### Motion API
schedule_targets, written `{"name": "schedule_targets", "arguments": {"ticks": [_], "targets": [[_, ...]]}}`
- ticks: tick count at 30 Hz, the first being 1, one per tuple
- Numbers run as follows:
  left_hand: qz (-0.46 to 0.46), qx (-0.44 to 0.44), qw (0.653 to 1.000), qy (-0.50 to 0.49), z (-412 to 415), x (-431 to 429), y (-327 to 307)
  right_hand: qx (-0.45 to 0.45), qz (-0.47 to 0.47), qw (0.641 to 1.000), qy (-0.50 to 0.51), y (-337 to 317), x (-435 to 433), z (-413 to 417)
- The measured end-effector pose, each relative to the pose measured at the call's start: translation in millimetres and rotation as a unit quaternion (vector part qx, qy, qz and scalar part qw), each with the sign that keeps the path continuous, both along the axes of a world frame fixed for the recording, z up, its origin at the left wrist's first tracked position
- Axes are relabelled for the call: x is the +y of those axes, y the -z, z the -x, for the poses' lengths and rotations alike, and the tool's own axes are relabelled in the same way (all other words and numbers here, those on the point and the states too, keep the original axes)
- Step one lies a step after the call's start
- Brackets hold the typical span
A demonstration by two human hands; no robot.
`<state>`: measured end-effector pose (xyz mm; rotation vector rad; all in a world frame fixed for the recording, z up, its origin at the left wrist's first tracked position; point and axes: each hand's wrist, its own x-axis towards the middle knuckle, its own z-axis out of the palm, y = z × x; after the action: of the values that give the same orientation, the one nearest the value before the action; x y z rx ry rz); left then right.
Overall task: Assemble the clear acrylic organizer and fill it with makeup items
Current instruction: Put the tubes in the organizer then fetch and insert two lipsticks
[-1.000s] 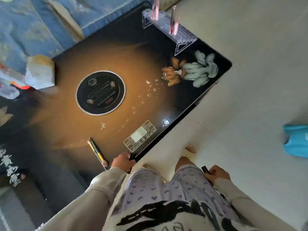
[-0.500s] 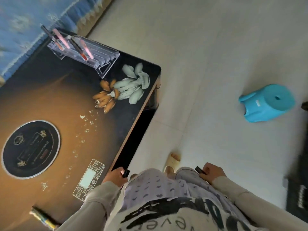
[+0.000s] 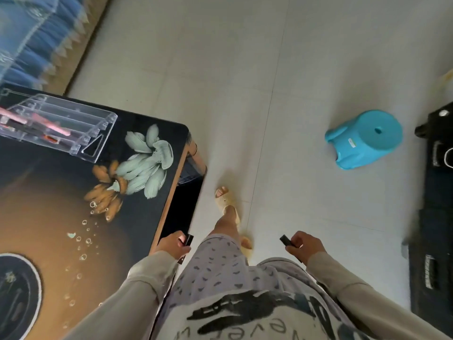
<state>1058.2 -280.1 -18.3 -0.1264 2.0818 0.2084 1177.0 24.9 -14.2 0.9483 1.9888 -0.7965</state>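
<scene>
The clear acrylic organizer (image 3: 73, 126) stands at the far left end of the dark table (image 3: 61, 217), with pink and dark makeup sticks lying in its tiers. My left hand (image 3: 172, 245) hangs at the table's near edge and grips a small black makeup stick (image 3: 188, 239). My right hand (image 3: 305, 246) is out over the floor, away from the table, and holds another black stick (image 3: 285, 240) that pokes out to the left. Both hands are well short of the organizer.
A blue plastic stool (image 3: 365, 138) lies on the pale tiled floor at the right. Black equipment (image 3: 436, 217) runs along the right edge. A blue sofa cover (image 3: 31, 38) is at the top left. My sandalled foot (image 3: 226, 204) steps beside the table corner.
The view has swung right and forward along the table's side. The pencils on the table have dropped out of sight. Both hands still hold their black sticks.
</scene>
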Motion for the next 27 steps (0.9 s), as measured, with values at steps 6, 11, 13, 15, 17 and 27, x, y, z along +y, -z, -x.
{"name": "schedule_targets", "arguments": {"ticks": [6, 11, 13, 15, 17, 27], "targets": [[-0.035, 0.008, 0.999, 0.036, 103, 57, 0, -0.046, -0.035, 0.997, 0.055, -2, 34, 59], [-0.055, 0.04, 0.995, 0.071, 187, 103, -11, -0.067, -0.061, 0.995, 0.05, -9, 61, 114], [-0.063, 0.051, 0.994, 0.075, 218, 116, -15, -0.075, -0.067, 0.994, 0.048, -10, 69, 139], [-0.069, 0.062, 0.993, 0.072, 243, 127, -19, -0.071, -0.069, 0.994, 0.056, -11, 77, 164], [-0.078, 0.073, 0.993, 0.052, 266, 132, -21, -0.056, -0.073, 0.994, 0.064, -12, 84, 191], [-0.037, 0.032, 0.991, -0.121, 319, 131, -8, 0.006, -0.031, 0.998, -0.05, -12, 139, 383]]}}
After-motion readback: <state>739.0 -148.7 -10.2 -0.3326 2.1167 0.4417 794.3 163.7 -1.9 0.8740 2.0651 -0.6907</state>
